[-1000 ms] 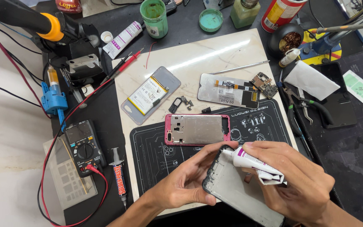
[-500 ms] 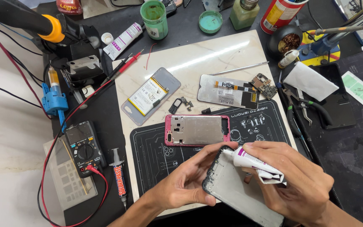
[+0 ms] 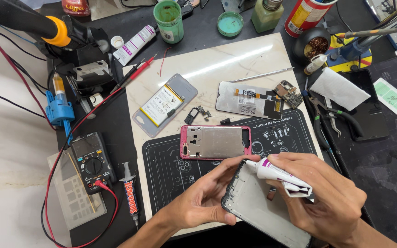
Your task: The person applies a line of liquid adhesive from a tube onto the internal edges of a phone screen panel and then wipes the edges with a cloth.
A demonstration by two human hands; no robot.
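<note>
A person's right hand (image 3: pixel 327 202) is squeezing a small white glue tube (image 3: pixel 279 174), its fingers wrapped round the crumpled tail end and the nozzle pointing left, touching the top edge of a phone frame (image 3: pixel 258 206). The left hand (image 3: pixel 207 197) is steadying that frame from the left, thumb curled along its near-left edge and fingers reaching across its far corner.

The frame is lying between both hands, near the front of the bench, tilted slightly. It looks thin, light and rigid, though likely to flex or crack if pinched across the middle, so the edges seem the safest hold. The tube looks soft and easily squashed; the rolled end is probably the best place to press.

Just beyond the hands, a pink phone middle frame (image 3: pixel 216 142) is sitting on a black work mat (image 3: pixel 161 165). Farther off, a phone back with battery (image 3: pixel 164 105) and a screen panel (image 3: pixel 249 100) are resting on a pale marble slab (image 3: pixel 235 55). To the left are a multimeter (image 3: pixel 90 158) and a syringe (image 3: pixel 129 193).
</note>
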